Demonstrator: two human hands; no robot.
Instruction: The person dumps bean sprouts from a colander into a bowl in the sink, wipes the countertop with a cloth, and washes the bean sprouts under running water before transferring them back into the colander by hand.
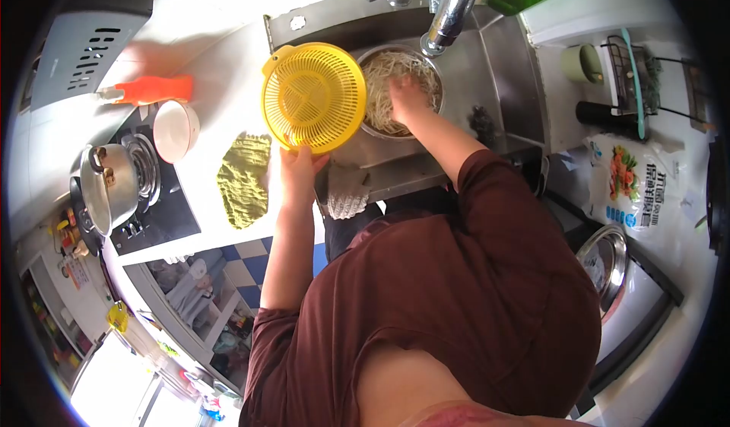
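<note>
My left hand [301,170] grips the near rim of a yellow plastic colander [313,96], which is tilted beside a round metal bowl [370,129] in the sink. Pale thin strands that look like bean sprouts [388,69] fill the bowl. Among them rests my right hand [408,98], fingers partly spread and their tips partly hidden by the strands. No strands can be made out in the colander.
Above the sink [494,62] hangs a chrome faucet [452,16]. A green cloth [243,180] lies on the left counter, near a white bowl [176,131], an orange bottle [156,90] and a pot [114,187] on the stove. At right is a printed plastic bag [627,184].
</note>
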